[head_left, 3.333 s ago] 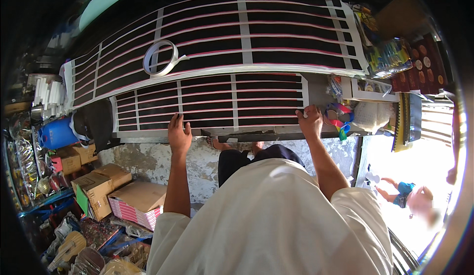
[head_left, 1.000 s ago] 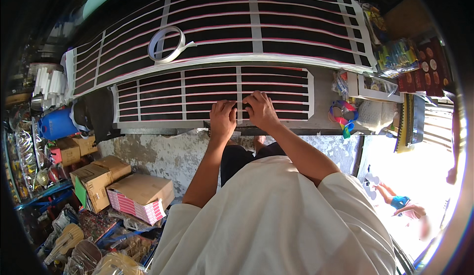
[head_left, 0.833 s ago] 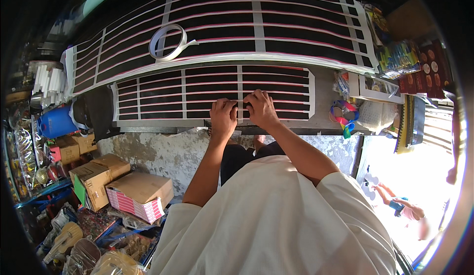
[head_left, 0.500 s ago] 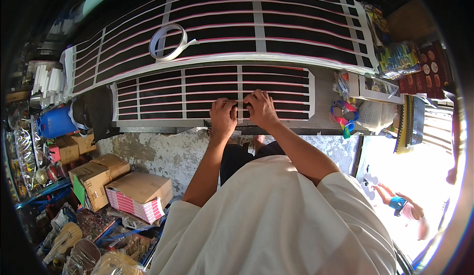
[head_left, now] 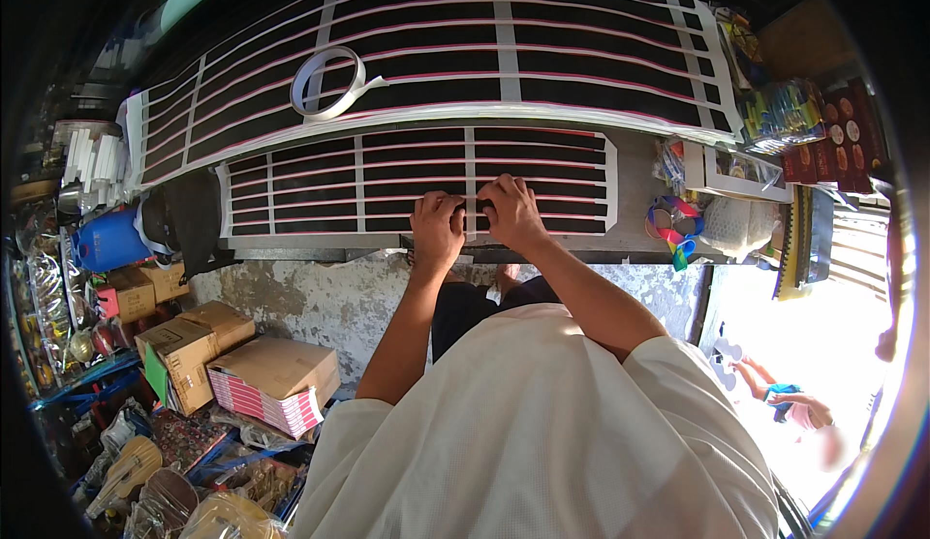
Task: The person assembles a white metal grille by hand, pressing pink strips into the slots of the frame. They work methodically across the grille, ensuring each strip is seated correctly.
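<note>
Head view: we look straight down over our own white shirt [head_left: 542,423] at a grey workbench [head_left: 635,205] with two dark panels laid flat on it.
Near panel: the smaller black panel [head_left: 320,185] lies along the bench's front edge, crossed by pink lines and gridded with white tape strips [head_left: 469,166]; it sits flat and close to us, which puts its middle within easy reach.
Left hand: our left hand [head_left: 438,229] rests palm down on the near panel's front edge, fingers curled onto the surface; we judge it is pressing the panel still, with nothing gripped in it.
Right hand: our right hand [head_left: 511,212] lies just beside the left, touching the same spot where a vertical tape strip meets the lower edge; the fingertips are bunched and closed as if pinching or smoothing the tape, though we cannot tell whether they hold a loose end.
Far panel: a larger black panel [head_left: 581,74] with the same pink lines and white tape lies behind, well apart from both hands.
Tape roll: a white tape roll [head_left: 327,79] rests on the far panel with its tail trailing, handy but untouched.
Surroundings: cardboard boxes [head_left: 232,355] stand on the floor to our left, and a coloured ribbon loop [head_left: 673,229] lies at the bench's right end.
</note>
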Demonstrator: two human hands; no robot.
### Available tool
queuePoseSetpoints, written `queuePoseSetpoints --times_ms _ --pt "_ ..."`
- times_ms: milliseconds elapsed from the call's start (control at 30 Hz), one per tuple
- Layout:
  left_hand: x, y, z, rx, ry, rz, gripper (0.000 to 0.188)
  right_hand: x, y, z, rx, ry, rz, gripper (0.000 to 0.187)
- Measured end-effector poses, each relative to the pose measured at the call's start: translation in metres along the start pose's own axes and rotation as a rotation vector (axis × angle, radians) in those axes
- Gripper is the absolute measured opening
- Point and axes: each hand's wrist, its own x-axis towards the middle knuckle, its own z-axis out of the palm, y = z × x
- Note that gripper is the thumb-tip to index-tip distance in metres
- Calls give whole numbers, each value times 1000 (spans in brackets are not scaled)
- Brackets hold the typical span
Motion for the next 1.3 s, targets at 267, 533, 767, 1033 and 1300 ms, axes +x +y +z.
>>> queuePoseSetpoints --times_ms 267,533,767,1033,1300 --pt "-2 1 -2 -1 2 -12 30 -1 -1 -4 -8 -16 -11 38" --pt "-2 0 -3 -21 14 18 28 -2 -1 -5 -5 -14 -22 37" --pt "-2 -4 -7 -117 127 -83 24 -3 0 -5 4 -5 -33 37" --pt "-46 -55 -46 232 330 -249 31 -3 0 -5 22 -7 -32 35" --pt "-59 -65 -58 261 235 -239 32 -2 0 -5 11 4 -50 36"
